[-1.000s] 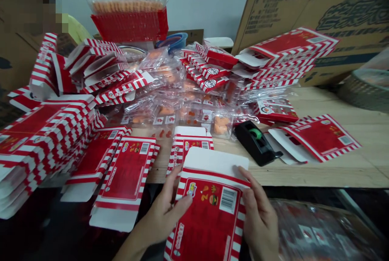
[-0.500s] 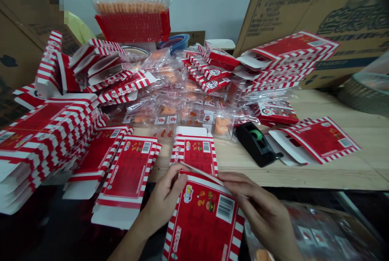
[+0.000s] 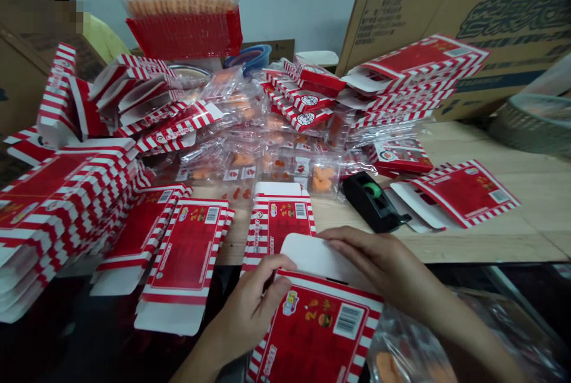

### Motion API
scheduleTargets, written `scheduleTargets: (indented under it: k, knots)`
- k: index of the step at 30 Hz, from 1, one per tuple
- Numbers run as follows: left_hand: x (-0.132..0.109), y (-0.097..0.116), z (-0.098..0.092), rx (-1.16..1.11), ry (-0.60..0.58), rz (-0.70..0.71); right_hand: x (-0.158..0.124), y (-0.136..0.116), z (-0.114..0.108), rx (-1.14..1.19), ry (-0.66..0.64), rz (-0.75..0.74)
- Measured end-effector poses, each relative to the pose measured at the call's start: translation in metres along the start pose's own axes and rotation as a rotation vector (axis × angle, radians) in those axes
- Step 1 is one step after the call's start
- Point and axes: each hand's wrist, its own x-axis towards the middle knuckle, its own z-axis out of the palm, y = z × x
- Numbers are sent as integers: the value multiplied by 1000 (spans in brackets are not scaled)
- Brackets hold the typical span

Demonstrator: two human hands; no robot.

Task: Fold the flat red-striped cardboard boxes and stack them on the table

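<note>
A red box with striped edges [image 3: 317, 332] is in front of me at the bottom, its white end flap standing up. My left hand [image 3: 263, 297] grips the box's upper left edge, thumb on the printed face and fingers behind. My right hand [image 3: 370, 252] has its fingers along the top and right side of the white flap; its thumb is hidden. Just beyond lies another striped box [image 3: 289, 216] on the table. Beneath my right forearm is a clear plastic bag [image 3: 401, 341] with orange pieces.
Stacked red striped boxes [image 3: 62, 181] fill the left side. A black tape dispenser [image 3: 373, 201] stands right of centre, near an open-ended box [image 3: 473, 192]. Clear packets with orange pieces [image 3: 322, 178] are heaped at the middle. Large cardboard cartons [image 3: 414, 8] stand behind; a basket [image 3: 535, 121] is at right.
The end flap has swung up, showing its white face. My right hand has moved up along it, and the held box has shifted slightly right. The camera view has moved a little.
</note>
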Motion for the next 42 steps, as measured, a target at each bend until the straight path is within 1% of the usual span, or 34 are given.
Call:
scheduleTargets:
  k: [2, 5, 8, 11, 13, 15, 16, 17, 19, 21, 23, 26, 28, 30, 32, 36, 38, 40, 42]
  knots:
    - [0, -1, 1, -6, 28, -12, -3, 2, 0, -7, -29, -88]
    - [1, -3, 0, -31, 73, -39, -10, 6, 2, -82, -23, -210]
    - [3, -2, 0, -60, 62, -49, -18, 12, 4, -110, -17, -247]
    - [3, -2, 2, -106, 60, -72, -21, 10, 3, -57, -32, -278]
    - [2, -3, 4, -126, 77, -85, -21, 6, 1, 0, -96, -263]
    - [1, -5, 6, -128, 70, -80, -19, 1, 1, 85, -186, -185]
    - [0, -5, 7, -118, 61, -72, -18, -1, 2, 136, -203, -131]
    - [0, -5, 8, -103, 58, -61, -17, -2, 5, 180, -183, -77]
    - [-1, -5, 8, -73, 67, -36, -15, -3, 11, 216, -66, 9]
    - [-1, -4, 8, -67, 84, -15, -14, -3, 18, 154, 43, 30]
    - [-2, -4, 8, -110, 81, -10, -12, -3, 22, 36, 64, -35]
    - [-6, -6, 8, -205, 72, -32, -11, -5, 20, -119, 36, -172]
    - [-9, -8, 7, -189, 82, -40, -11, -6, 16, -163, 8, -234]
    - [-11, -8, 5, -89, 71, -19, -11, -5, 11, -122, -43, -263]
    - [-13, -7, 3, 13, 54, 33, -10, -3, 4, -10, -112, -250]
    - [-12, -3, 1, 64, 75, 143, -9, 2, -5, 256, -258, -105]
    - [-12, -1, 1, 71, 81, 179, -9, 4, -7, 346, -260, -49]
    - [-11, 1, 2, 83, 73, 194, -10, 5, -7, 378, -229, -36]
    - [-10, 2, 3, 96, 52, 197, -11, 5, -8, 387, -226, -48]
